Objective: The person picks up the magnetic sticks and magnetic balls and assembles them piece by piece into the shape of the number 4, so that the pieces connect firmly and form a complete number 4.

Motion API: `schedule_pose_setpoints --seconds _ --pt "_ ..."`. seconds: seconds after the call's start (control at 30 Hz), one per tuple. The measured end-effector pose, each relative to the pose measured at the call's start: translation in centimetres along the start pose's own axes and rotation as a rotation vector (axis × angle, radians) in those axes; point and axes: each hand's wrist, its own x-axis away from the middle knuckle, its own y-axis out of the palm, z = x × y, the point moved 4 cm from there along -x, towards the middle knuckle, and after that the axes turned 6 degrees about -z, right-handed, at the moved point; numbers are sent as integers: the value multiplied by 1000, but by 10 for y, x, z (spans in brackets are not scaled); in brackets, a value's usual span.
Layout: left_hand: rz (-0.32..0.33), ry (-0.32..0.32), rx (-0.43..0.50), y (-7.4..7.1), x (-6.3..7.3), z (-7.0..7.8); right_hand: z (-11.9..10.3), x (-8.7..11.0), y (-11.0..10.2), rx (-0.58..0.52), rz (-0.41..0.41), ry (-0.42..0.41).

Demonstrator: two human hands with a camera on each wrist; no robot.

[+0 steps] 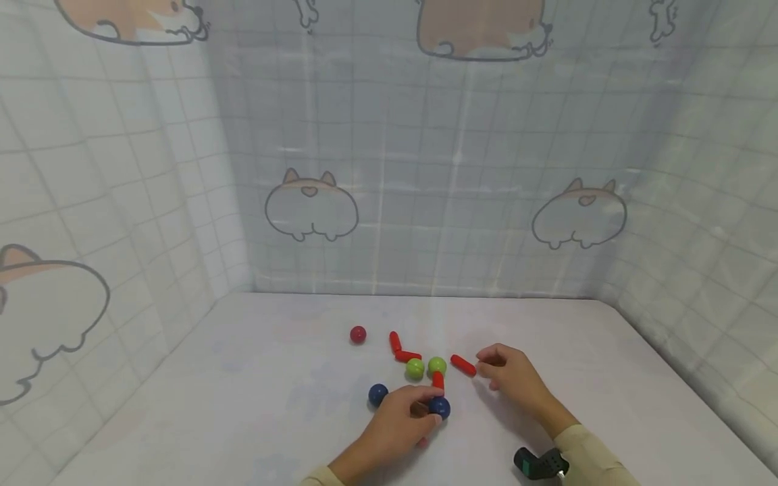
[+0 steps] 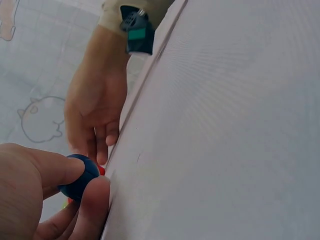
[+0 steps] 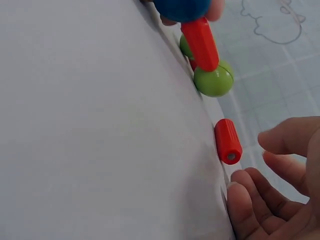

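Observation:
My left hand [image 1: 395, 422] pinches a blue ball [image 1: 440, 407] between thumb and fingers. From that ball a short red rod [image 3: 201, 44] runs to a green ball [image 3: 214, 80] on the table. My right hand [image 1: 513, 379] is just right of a loose red rod [image 1: 463, 365], its fingers bent loosely with nothing between them. In the right wrist view, this rod shows a grey round tip at its near end. Just left of the first green ball lies a second green ball [image 1: 415, 369], with a red rod [image 1: 407, 356] against it.
Another red rod [image 1: 395, 341] lies farther back, end to end with the one by the second green ball. A red ball [image 1: 358, 334] rests at the back left. Left of my left hand is another blue ball [image 1: 378, 394]. A patterned curtain [image 1: 425, 148] surrounds the white table [image 1: 243, 405].

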Motion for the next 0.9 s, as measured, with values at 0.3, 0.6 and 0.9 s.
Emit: schedule_pose_setpoints --seconds 0.3,0.6,0.9 --pt "-7 32 -15 0 -1 0 -10 -17 12 153 -22 -62" --pt "-11 47 -45 -2 -1 5 -10 -23 17 204 -4 -62" --pt "-19 46 -68 -4 -1 5 -12 -22 20 311 -23 -84"
